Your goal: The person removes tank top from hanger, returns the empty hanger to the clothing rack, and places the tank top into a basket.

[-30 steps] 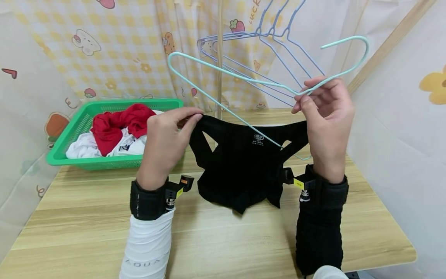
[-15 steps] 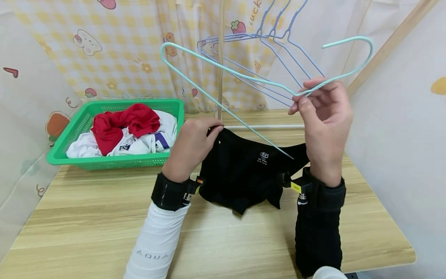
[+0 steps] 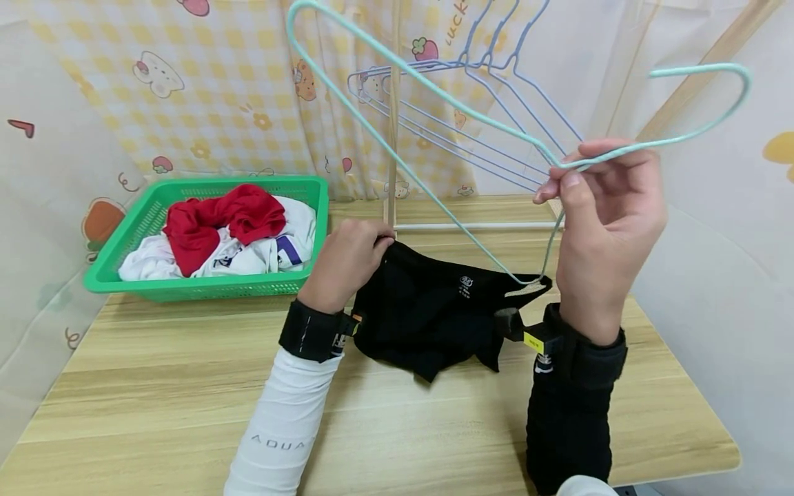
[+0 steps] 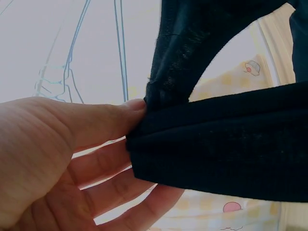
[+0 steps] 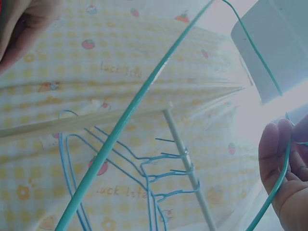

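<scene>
A black sleeveless top (image 3: 428, 313) with a small white printed label is spread low over the table. My left hand (image 3: 350, 258) pinches its left strap between thumb and fingers; the left wrist view shows the doubled black fabric (image 4: 221, 142) at the fingertips of my left hand (image 4: 96, 159). My right hand (image 3: 614, 207) pinches a mint-green wire hanger (image 3: 397, 155) just below its hook, which points right. The hanger is raised and tilted, its far-left end highest. Its lower corner overlaps the top's right strap in the head view.
A green basket (image 3: 205, 288) with red and white clothes stands at the back left. Several blue hangers (image 3: 490, 62) hang behind on a rack with a wooden post (image 3: 393, 131) and a white lower bar (image 3: 477, 226). A printed curtain (image 3: 236, 89) closes the back.
My left hand has moved right and lower with its strap, so the top is gathered narrower. My right hand has shifted right, and the hanger's left end has swung up.
</scene>
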Demonstrator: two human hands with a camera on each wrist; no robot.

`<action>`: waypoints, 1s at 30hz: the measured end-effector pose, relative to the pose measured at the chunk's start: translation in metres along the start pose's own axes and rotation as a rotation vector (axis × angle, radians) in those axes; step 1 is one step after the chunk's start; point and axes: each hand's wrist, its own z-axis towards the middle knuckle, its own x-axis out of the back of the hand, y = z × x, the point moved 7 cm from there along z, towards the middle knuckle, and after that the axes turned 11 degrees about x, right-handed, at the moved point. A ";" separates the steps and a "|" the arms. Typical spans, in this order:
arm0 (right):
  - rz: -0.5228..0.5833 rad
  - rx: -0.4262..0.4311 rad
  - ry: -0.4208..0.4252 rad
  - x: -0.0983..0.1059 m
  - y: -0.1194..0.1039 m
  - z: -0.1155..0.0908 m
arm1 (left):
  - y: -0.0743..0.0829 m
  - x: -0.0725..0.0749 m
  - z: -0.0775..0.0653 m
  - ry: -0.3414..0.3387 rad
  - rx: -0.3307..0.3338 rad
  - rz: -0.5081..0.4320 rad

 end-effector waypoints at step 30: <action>-0.439 0.075 -0.074 0.064 -0.027 0.087 | -0.008 0.017 -0.005 -0.015 0.081 -0.022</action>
